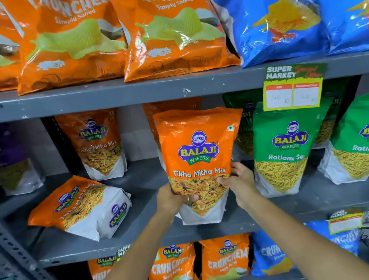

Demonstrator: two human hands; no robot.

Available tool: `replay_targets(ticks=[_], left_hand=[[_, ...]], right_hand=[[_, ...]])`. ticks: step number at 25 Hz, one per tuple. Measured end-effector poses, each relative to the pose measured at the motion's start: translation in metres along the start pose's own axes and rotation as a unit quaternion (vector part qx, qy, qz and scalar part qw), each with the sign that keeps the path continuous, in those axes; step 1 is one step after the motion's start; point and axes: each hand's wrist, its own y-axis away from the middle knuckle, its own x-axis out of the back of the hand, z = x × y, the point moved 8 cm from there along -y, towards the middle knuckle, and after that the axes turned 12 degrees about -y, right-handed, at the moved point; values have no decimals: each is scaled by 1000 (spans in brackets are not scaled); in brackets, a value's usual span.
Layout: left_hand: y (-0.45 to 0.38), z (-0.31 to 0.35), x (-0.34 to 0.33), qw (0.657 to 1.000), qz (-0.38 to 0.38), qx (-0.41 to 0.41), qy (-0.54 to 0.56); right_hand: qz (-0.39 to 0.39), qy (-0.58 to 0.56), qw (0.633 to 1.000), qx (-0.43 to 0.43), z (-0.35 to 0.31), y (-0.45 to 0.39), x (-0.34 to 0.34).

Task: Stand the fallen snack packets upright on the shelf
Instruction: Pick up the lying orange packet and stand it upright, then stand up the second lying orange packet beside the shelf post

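An orange Tikha Mitha Mix packet (200, 161) stands upright near the front of the grey middle shelf (145, 239). My left hand (172, 198) grips its lower left side and my right hand (238, 181) grips its lower right side. To the left, another orange Tikha Mitha Mix packet (78, 207) lies fallen on its back on the same shelf. A third orange packet (99, 144) stands upright further back. Another orange packet is partly hidden behind the held one.
Green Ratlami Sev packets (285, 148) stand to the right, one (365, 136) leaning. A purple packet (9, 161) stands at the far left. Large orange and blue Crunchem bags (171, 26) fill the shelf above. A price tag (294, 87) hangs from the upper shelf edge.
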Motion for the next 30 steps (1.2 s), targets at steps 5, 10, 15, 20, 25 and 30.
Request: replay_targets(ticks=[5,10,15,20,25,30], left_hand=[[-17,-9,1,998,49,-30,-16],[-12,-19,4,998,53,-33,-3],[7,-12,42,993,118,-20,-19],[43,-29,109,966,257,10,7],[67,-50,181,938,341,62,-12],[61,-82,238,928,349,127,27]], right_hand=[[-25,29,999,27,6,-17,-11],[-64,99,992,47,4,-17,-24],[17,229,955,188,-28,13,-24],[-17,231,923,308,-40,54,-54],[-143,260,892,340,-25,83,-118],[-229,277,888,288,5,84,-202]])
